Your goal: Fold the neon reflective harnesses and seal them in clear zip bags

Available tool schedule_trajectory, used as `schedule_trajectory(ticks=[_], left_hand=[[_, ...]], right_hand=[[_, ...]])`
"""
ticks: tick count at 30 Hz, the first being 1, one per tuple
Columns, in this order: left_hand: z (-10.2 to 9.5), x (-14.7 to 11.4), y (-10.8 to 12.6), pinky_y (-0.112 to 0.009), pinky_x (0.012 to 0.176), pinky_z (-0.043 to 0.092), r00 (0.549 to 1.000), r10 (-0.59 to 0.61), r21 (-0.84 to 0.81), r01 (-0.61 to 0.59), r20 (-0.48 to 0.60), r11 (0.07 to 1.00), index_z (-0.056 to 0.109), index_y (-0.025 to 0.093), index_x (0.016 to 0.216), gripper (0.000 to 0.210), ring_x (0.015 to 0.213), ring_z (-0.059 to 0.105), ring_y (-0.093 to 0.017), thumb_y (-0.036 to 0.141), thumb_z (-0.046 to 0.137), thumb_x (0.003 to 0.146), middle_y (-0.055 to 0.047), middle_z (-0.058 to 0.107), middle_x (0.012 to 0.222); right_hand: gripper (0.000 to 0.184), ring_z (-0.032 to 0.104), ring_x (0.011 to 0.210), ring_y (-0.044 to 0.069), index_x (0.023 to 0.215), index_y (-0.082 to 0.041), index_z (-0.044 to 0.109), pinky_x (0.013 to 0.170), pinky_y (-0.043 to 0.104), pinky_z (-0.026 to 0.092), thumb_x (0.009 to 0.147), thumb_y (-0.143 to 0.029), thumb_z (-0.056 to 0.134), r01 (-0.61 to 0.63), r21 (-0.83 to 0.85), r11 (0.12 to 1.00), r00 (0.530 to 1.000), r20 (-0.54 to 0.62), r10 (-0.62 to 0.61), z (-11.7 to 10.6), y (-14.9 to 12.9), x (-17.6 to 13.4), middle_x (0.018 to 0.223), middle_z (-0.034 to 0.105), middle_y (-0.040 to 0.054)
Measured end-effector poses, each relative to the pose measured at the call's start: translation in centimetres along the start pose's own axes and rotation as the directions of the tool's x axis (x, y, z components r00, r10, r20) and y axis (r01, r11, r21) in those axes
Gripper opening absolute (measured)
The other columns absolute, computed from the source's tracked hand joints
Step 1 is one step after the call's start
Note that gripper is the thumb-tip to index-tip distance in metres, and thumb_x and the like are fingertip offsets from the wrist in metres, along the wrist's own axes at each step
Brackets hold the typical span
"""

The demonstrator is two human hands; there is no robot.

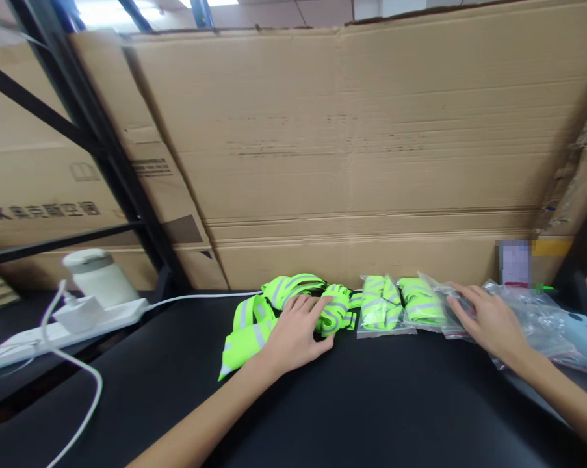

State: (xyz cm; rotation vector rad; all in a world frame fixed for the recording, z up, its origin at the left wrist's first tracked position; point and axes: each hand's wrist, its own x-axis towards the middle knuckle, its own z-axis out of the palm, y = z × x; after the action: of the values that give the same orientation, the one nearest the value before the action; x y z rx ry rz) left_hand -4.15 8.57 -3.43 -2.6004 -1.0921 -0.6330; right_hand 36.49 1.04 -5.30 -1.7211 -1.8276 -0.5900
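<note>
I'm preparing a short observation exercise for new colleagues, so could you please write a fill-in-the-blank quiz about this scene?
1. The left hand is at straps whose main color is bright yellow-____.
2. Between the left hand and the right hand, ____ bagged bundles lie side by side.
3. The bottle stands by the power strip on the person's ____ side.
4. The tall panel behind the straps is made of ____.

Missing words: green; two; left; cardboard.

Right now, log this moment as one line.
left hand: on neon-green straps | right hand: at clear plastic bags | two bagged bundles: between hands
</note>
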Motion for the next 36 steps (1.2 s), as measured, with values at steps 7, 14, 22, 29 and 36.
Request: schedule_trajectory(ticks=[7, 14, 22, 29, 36], left_hand=[[-0.3, 0.2, 0.4, -0.05, 0.1, 0.045, 0.994, 0.108, -0.064, -0.108, -0.001, 0.992, 0.055, 0.017, 0.127, 0.057, 0.107, 0.058, -0.032, 0.018, 0.065, 0.071, -0.012, 0.066, 0.111], [0.6, -0.3, 1.3, -0.05, 0.104, 0.045, 0.999, 0.035, -0.155, -0.034, -0.001, 0.987, 0.045, 0.022, 0.138, 0.06, 0.123, 0.054, -0.034, 0.026, 0.065, 0.081, -0.014, 0.056, 0.135], [1.5, 0.0, 1.7, -0.059, 0.104, 0.042, 0.971, -0.213, -0.083, 0.222, 0.111, 0.971, 0.045, 0.021, 0.143, 0.058, 0.129, 0.054, -0.042, 0.05, 0.057, 0.094, -0.019, 0.052, 0.146], [0.9, 0.6, 0.9, -0.051, 0.1, 0.049, 0.963, -0.264, -0.255, 0.269, 0.056, 0.929, 0.05, 0.023, 0.134, 0.06, 0.12, 0.062, -0.036, 0.027, 0.069, 0.077, -0.011, 0.065, 0.134], [-0.7, 1.3, 1.5, -0.043, 0.102, 0.049, 0.883, -0.428, -0.577, 0.252, -0.19, 0.777, 0.055, 0.022, 0.128, 0.047, 0.119, 0.062, -0.029, 0.027, 0.061, 0.082, -0.008, 0.065, 0.128]], right_hand=[[0.027, 0.065, 0.105, 0.03, 0.118, -0.021, 0.068, 0.084, 0.043, 0.043, 0.101, -0.034, 0.05, 0.259, 0.076, 0.963, 0.95, -0.201, -0.24, -1.5, -3.7, -0.3, 0.12, 0.068, 0.0145], [0.023, 0.059, 0.119, 0.031, 0.117, -0.024, 0.067, 0.107, 0.061, 0.037, 0.095, -0.023, 0.059, 0.481, 0.227, 0.847, 0.877, -0.128, -0.463, -1.3, -8.0, -1.7, 0.128, 0.063, 0.0141], [0.025, 0.055, 0.126, 0.03, 0.119, -0.023, 0.063, 0.11, 0.066, 0.036, 0.096, -0.018, 0.055, 0.469, 0.226, 0.854, 0.883, -0.092, -0.461, -1.0, -8.0, -1.9, 0.131, 0.059, 0.0158], [0.026, 0.055, 0.126, 0.031, 0.12, -0.022, 0.06, 0.109, 0.066, 0.038, 0.095, -0.017, 0.056, 0.449, 0.21, 0.868, 0.893, -0.115, -0.434, -0.9, -7.9, -1.9, 0.131, 0.058, 0.0168], [0.025, 0.058, 0.119, 0.033, 0.116, -0.019, 0.062, 0.105, 0.063, 0.041, 0.092, -0.013, 0.06, 0.499, 0.194, 0.845, 0.862, -0.213, -0.46, -1.6, -7.8, -1.5, 0.126, 0.061, 0.0171]])
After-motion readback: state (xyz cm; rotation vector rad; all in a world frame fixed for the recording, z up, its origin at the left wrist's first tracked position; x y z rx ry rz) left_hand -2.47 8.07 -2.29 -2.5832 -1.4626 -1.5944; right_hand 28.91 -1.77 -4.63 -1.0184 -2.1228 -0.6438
